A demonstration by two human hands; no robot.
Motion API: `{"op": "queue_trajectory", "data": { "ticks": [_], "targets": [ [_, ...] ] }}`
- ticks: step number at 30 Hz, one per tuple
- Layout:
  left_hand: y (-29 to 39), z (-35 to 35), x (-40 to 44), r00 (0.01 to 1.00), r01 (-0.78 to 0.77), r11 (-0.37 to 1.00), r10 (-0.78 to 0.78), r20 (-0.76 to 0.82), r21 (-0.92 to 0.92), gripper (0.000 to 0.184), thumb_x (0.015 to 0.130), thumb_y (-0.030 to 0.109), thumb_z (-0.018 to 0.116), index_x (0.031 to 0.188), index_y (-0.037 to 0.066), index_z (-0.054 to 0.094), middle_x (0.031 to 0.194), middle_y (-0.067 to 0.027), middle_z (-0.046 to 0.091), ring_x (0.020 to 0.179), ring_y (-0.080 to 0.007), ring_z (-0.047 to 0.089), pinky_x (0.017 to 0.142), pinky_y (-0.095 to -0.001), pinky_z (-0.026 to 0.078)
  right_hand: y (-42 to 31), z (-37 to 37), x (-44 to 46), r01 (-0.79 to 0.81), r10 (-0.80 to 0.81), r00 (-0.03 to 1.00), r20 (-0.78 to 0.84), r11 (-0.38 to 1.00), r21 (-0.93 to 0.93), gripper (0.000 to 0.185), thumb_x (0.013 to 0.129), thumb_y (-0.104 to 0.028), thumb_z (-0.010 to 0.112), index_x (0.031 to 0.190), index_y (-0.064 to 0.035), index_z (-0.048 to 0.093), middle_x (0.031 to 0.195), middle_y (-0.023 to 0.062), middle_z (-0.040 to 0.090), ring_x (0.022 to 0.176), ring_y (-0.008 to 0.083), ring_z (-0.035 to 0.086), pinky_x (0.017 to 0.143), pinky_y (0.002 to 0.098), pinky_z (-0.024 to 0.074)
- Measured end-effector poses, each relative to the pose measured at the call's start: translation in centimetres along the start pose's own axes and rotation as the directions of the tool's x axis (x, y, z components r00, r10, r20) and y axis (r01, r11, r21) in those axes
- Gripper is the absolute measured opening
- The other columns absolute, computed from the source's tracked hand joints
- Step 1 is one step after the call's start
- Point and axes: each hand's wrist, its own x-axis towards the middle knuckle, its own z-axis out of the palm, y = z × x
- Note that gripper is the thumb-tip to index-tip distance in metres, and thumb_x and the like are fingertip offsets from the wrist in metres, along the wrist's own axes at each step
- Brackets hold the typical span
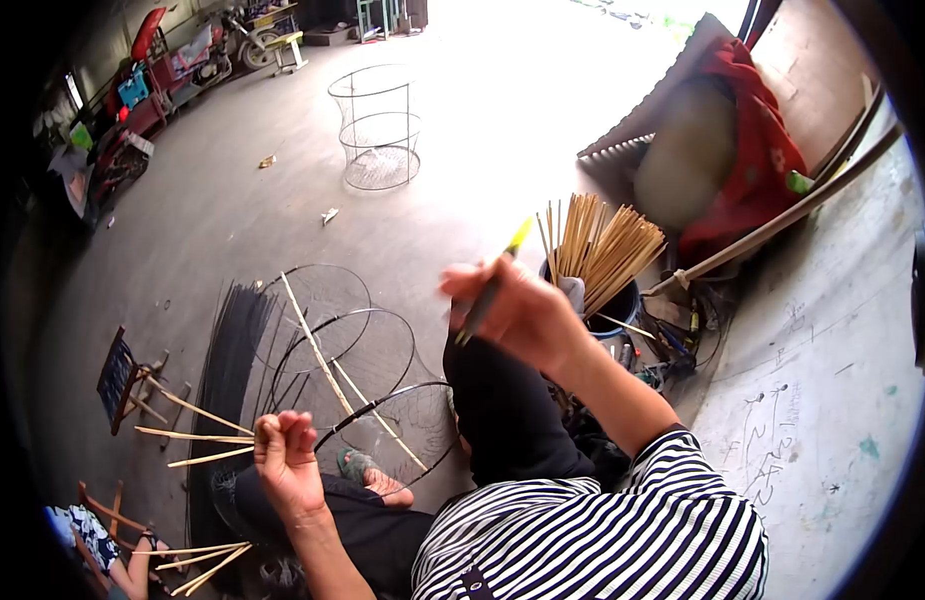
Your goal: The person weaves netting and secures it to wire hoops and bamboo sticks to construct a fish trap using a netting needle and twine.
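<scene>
My right hand (pixel 517 310) is raised in front of my knee, its fingers closed around a slim dark tool with a bright yellow end (pixel 520 235); blur hides its exact kind. Above my other knee is my left hand (pixel 290 475), palm up with fingers curled together. Whatever it pinches, if anything, is too small to make out. Just beside it runs a black hoop of a wire-and-net cage (pixel 414 390), which lies on its side between my legs. Two pale sticks (pixel 320 345) lie across the cage.
A bucket (pixel 622 305) of bamboo sticks (pixel 607 245) stands right of my knee, near loose tools. A bundle of black rods (pixel 227 345) lies to the left. Farther off stands a cylindrical net cage (pixel 380 130). A white board (pixel 822 370) borders the right; another person's leg (pixel 137 570) shows lower left.
</scene>
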Motion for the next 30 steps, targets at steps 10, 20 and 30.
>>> {"op": "queue_trajectory", "data": {
  "ticks": [10,20,30],
  "targets": [
    [0.6,7.2,-1.4,0.942,-0.114,0.903,-0.034,0.334,0.414,0.012,0.097,0.011,0.055,0.088,0.003,0.053,0.074,-0.0135,0.062,0.053,-0.0154,0.053,0.053,-0.0254,0.045,5.9,5.7,8.6,0.475,-0.143,0.791,0.595,-0.468,-0.745,0.018,0.087,-0.024,0.065,0.101,-0.0144,0.059,0.086,0.0038,0.057,0.084,0.0208,0.054,0.071,0.0346,0.0435],
    [-0.5,4.0,0.3,0.998,-0.031,0.768,-0.007,0.056,0.64,0.01,0.098,0.016,0.055,0.092,0.01,0.052,0.074,0.0013,0.052,0.06,-0.0056,0.047,0.054,-0.0203,0.038,10.9,6.4,5.4,0.522,-0.11,0.828,0.55,0.51,-0.684,0.048,0.08,-0.01,0.075,0.126,-0.0099,0.058,0.105,0.0115,0.054,0.096,0.0273,0.055,0.081,0.0364,0.0475],
    [1.2,5.5,0.6,0.976,-0.203,0.672,0.079,0.204,0.712,0.014,0.101,0.009,0.047,0.087,0.004,0.048,0.071,-0.0017,0.049,0.06,-0.0073,0.046,0.056,-0.0208,0.041,11.2,2.3,8.0,0.402,0.013,0.902,0.432,-0.396,-0.826,0.017,0.088,-0.025,0.064,0.098,-0.0116,0.061,0.085,0.0048,0.058,0.085,0.0234,0.056,0.076,0.0348,0.0429]
  ]
}}
